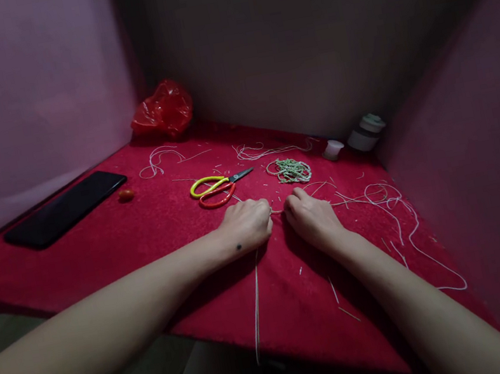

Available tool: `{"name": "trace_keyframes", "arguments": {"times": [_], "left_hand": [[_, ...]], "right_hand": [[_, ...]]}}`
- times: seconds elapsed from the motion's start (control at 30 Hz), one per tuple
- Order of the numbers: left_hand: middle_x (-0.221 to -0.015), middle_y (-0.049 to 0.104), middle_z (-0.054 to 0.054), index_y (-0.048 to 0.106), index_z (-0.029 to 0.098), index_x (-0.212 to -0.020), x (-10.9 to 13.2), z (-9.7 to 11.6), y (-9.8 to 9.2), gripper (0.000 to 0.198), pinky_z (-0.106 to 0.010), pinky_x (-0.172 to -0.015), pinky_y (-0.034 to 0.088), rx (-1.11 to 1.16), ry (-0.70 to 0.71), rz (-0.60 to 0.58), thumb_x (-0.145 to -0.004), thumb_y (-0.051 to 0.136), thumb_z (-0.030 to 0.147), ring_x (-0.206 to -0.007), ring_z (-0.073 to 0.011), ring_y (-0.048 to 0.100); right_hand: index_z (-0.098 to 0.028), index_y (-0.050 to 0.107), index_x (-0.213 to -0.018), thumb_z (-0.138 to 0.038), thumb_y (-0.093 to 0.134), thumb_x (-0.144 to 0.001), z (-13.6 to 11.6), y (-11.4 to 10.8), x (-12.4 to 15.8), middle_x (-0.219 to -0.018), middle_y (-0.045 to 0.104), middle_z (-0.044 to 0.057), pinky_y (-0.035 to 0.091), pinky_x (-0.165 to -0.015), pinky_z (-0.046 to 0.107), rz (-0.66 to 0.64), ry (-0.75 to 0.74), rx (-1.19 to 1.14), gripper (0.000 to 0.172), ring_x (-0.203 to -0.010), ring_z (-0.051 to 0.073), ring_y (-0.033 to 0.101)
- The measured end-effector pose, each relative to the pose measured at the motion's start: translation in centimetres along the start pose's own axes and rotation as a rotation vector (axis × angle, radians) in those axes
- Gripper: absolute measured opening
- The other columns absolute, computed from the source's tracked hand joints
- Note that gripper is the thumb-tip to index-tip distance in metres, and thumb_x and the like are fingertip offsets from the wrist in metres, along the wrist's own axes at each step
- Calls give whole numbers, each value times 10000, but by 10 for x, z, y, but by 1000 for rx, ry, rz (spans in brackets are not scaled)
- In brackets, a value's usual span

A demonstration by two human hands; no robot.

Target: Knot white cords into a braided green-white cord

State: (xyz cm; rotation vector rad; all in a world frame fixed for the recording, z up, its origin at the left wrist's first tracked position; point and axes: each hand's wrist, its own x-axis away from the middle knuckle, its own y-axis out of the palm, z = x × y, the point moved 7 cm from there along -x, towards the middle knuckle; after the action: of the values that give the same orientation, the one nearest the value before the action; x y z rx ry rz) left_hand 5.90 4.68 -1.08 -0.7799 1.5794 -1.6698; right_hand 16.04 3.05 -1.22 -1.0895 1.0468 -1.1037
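Observation:
My left hand (247, 223) is closed in a fist around a thin pale cord (277, 212). Opposite it, my right hand (312, 217) pinches the same cord, and a short length stretches between the two fists just above the red cloth. From under my left hand, loose strands (257, 302) hang over the table's front edge. More cord runs out to the right past my right hand. Scissors (216, 190) with one yellow and one red handle lie behind my left hand. A bundle of green-and-white braided cord (293, 170) lies behind my right hand. My fingertips are hidden.
A black phone (67, 209) and a small reddish-orange object (126, 195) lie at left. A red plastic bag (164, 110) sits in the back corner. A small white spool (333, 149) and a jar (366, 132) stand at right. Loose cords (410, 217) and snippets litter the red tablecloth (165, 228).

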Motion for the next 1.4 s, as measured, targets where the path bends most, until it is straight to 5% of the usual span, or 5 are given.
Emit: {"name": "trace_keyframes", "arguments": {"times": [1.1, 1.4], "left_hand": [[-822, 664, -146, 597, 136, -932, -2, -1, 3, 328, -349, -599, 443, 17, -3, 23, -834, 320, 283, -767, -281, 638], [-824, 664, -147, 590, 146, -942, -2, 0, 1, 330, -386, -618, 465, 12, -11, 20, -830, 309, 279, -772, -302, 638]], "right_hand": [[-137, 573, -780, -160, 430, -788, 48, 4, 2, -831, 589, 92, 337, -632, 247, -86, 67, -137, 145, -736, 155, 536], [-176, 558, -888, -276, 476, -804, 21, -4, 6, -921, 573, 69, 344, -616, 232, -2, -23, -315, 154, -739, 142, 533]]}}
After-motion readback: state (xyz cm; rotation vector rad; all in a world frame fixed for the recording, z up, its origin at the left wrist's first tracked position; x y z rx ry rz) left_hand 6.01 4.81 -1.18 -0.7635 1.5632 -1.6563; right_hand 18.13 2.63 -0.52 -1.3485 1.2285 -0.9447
